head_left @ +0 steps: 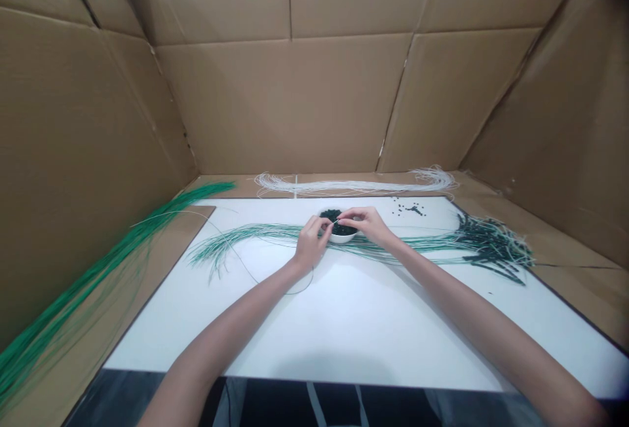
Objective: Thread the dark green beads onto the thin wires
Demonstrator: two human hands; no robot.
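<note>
My left hand (312,241) is pinched on a thin white cord (230,248) whose end points toward my right hand. The cord loops back across the white board (344,322) below my wrist. My right hand (364,224) hovers over a small white bowl (342,237) filled with dark green beads (332,215); its fingers are pinched together on something too small to make out. Both hands meet just above the bowl. A spread of green-and-white cords (417,243) lies across the board behind the hands, with dark beaded ends (486,243) bunched at the right.
A bundle of white cords (354,185) lies along the back edge. Several loose dark beads (410,207) are scattered at the back right. A long sheaf of green strands (88,283) runs down the left on cardboard. Cardboard walls (295,86) enclose the space.
</note>
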